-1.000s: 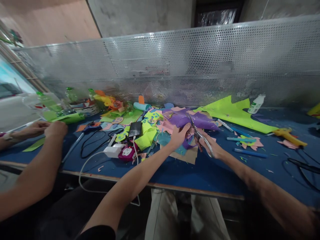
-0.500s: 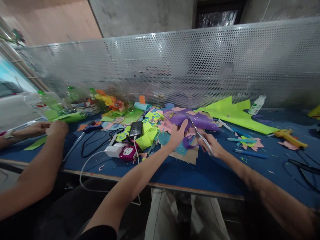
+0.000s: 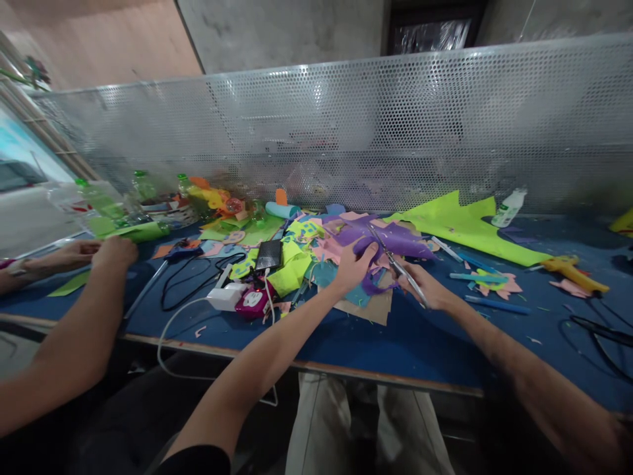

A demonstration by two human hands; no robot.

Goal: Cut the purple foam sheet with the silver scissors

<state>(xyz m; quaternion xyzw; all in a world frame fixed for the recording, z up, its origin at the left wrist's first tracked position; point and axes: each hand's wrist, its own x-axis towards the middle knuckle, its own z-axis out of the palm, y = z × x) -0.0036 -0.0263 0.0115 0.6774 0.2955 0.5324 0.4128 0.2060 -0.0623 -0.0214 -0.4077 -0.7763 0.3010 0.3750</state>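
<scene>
My left hand (image 3: 355, 265) pinches a curled edge of purple paper (image 3: 403, 239) between thumb and fingers, over the heap of scraps. Wrapped round the handles of a pair of scissors (image 3: 395, 264), my right hand (image 3: 426, 287) is just to the right. The scissor blades point up and away, close beside my left thumb and against the purple paper. A narrow purple strip hangs below, between the two hands. Under them lie a brown cardboard piece (image 3: 378, 310), teal paper and pink scraps (image 3: 326, 249).
A co-worker's hands (image 3: 116, 254) hold green paper at the left. A phone (image 3: 270, 255), a white charger (image 3: 226, 297) and cables lie left of me. To the right are lime paper (image 3: 455, 221), a glue gun (image 3: 573, 272), a glue bottle (image 3: 509, 208) and pens (image 3: 497, 304).
My left hand has shifted slightly, and the purple paper now curls up at its fingers. The scissor handles and my right hand have moved a little right.
</scene>
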